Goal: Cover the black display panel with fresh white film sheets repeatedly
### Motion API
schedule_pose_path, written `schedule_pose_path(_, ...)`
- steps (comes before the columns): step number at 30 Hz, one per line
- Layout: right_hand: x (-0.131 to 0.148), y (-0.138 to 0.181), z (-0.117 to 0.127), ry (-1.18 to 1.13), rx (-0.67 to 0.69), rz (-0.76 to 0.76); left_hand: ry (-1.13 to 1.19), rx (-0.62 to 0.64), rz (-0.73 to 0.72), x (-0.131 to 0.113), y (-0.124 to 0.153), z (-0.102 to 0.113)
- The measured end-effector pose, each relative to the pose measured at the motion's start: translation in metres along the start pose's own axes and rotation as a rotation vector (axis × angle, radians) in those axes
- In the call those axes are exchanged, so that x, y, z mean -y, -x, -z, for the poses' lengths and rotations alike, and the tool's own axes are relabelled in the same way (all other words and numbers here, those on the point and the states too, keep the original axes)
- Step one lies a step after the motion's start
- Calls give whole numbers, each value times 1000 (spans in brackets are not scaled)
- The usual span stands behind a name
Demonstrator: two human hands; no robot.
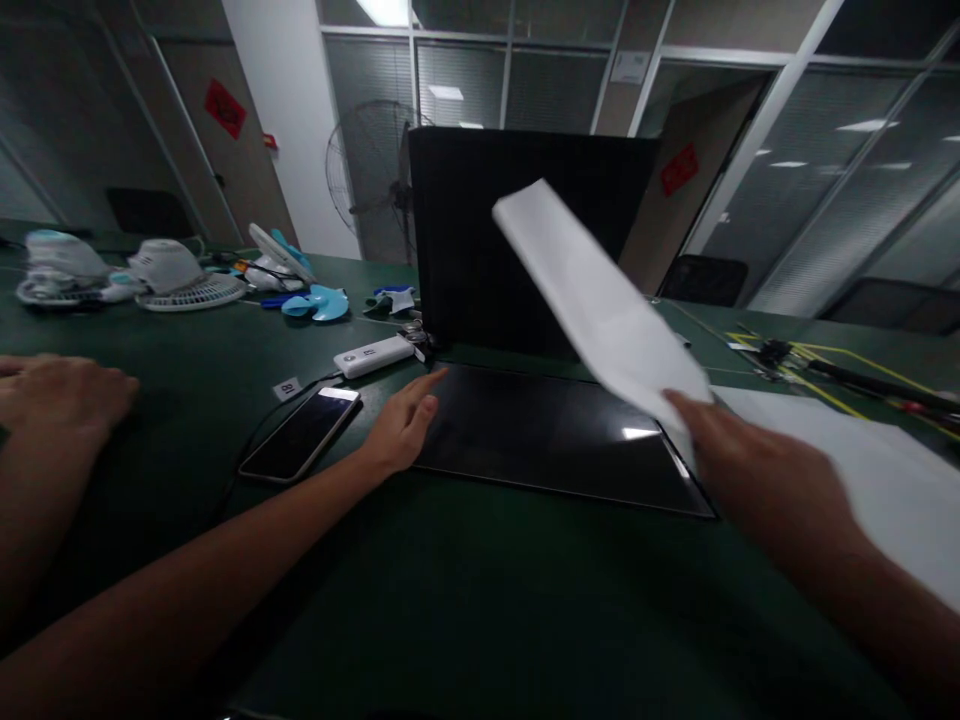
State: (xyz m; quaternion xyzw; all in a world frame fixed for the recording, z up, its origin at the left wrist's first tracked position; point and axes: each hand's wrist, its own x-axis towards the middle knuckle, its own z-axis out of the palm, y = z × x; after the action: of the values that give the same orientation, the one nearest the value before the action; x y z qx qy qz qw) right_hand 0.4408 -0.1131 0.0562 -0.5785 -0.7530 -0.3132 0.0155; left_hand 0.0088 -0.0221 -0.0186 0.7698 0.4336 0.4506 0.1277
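Note:
My left hand point(403, 428) lies flat with its fingers stretched out, touching the left edge of a flat black panel point(555, 435) on the green table point(480, 600). Raised over the panel's right end, my right hand point(742, 470) grips a white sheet of paper point(600, 300), which slants up and to the left and looks blurred. Behind the flat panel stands an upright black panel point(517, 230).
A dark phone point(304, 435) with a cable lies left of my left hand, and a white power bank point(373, 355) lies behind it. Another person's hand point(64, 395) rests at the far left. Small fan parts point(187, 280) sit at the back left. More white sheets point(870, 480) and yellow cables point(825, 365) lie right.

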Motion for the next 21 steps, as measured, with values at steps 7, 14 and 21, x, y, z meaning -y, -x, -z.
schedule_pose_path(7, 66, -8, -51, -125, 109, 220, 142, -230, 410, 22, -8, 5)
schedule_pose_path(14, 42, 1, -76, -390, 64, 315, -409, 226, 451, 8, -14, 7)
schedule_pose_path(21, 41, -4, -74, -518, 43, 391, -491, 329, 386, 5, -13, 6)
